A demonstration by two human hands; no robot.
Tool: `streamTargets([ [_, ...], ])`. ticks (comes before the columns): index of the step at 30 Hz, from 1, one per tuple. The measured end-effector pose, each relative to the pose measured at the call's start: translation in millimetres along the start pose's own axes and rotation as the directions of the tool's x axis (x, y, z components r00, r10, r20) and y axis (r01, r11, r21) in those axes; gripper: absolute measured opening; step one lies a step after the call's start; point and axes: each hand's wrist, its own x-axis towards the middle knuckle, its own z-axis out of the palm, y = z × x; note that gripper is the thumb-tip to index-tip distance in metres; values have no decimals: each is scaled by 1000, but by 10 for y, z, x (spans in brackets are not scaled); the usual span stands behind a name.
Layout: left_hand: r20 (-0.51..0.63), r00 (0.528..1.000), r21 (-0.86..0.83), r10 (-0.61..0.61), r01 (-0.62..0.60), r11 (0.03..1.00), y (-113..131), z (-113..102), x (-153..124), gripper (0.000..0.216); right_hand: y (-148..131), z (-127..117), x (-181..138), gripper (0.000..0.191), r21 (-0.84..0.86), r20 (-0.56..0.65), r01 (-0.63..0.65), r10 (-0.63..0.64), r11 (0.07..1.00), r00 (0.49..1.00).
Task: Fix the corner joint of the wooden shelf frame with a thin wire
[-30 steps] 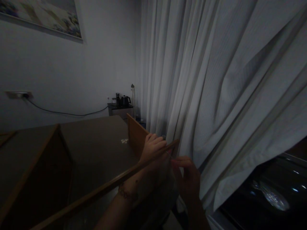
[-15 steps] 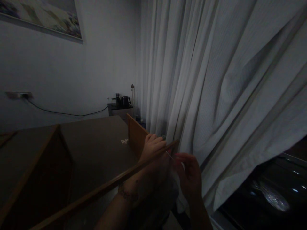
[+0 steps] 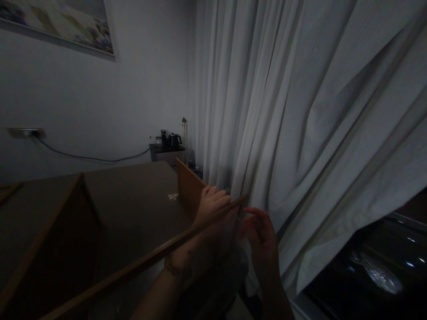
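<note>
A wooden piece with upright panels lies on the dark table, and its long thin wooden board (image 3: 160,253) runs diagonally towards me. My left hand (image 3: 213,202) is closed over the joint between this board and the wooden end panel (image 3: 190,184); its thumb and palm side are partly hidden. A thin metal rod (image 3: 236,216) sticks out from the board's outer face near its far end. My right hand (image 3: 262,231) is at the rod's outer end, fingers bent around it, with the index finger reaching towards the board. The rod's tip is hidden.
Another wooden panel (image 3: 56,240) stands at the left on the table (image 3: 140,186). Small white scraps (image 3: 173,196) lie near the end panel. A long pale curtain (image 3: 300,111) hangs close on my right. A black kettle (image 3: 174,140) stands on a cabinet in the far corner.
My right hand has shifted slightly left and its fingers have turned around the rod, the index finger now higher and closer to the board. My left hand and the wood stay put.
</note>
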Motion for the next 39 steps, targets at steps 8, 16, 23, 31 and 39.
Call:
streamTargets([
  [8,30,999,10,-12,11,1000,-5,-7,-10,29,37,24,20,15,92,-29,-69,71,993,997],
  [16,38,999,12,2,-3,1000,0,-29,1,31,129,1,38,17,19,-70,24,-22,1000,997],
  [23,39,999,10,-9,8,1000,3,-18,7,30,243,-115,49,12,-213,-60,261,-279,942,958],
  [31,-4,1000,6,5,-5,1000,13,-10,3,27,216,-132,25,27,-331,-26,277,-302,902,953],
  [39,-19,1000,-1,24,-24,1000,10,-9,2,30,222,-137,19,14,-278,4,207,-214,938,977],
])
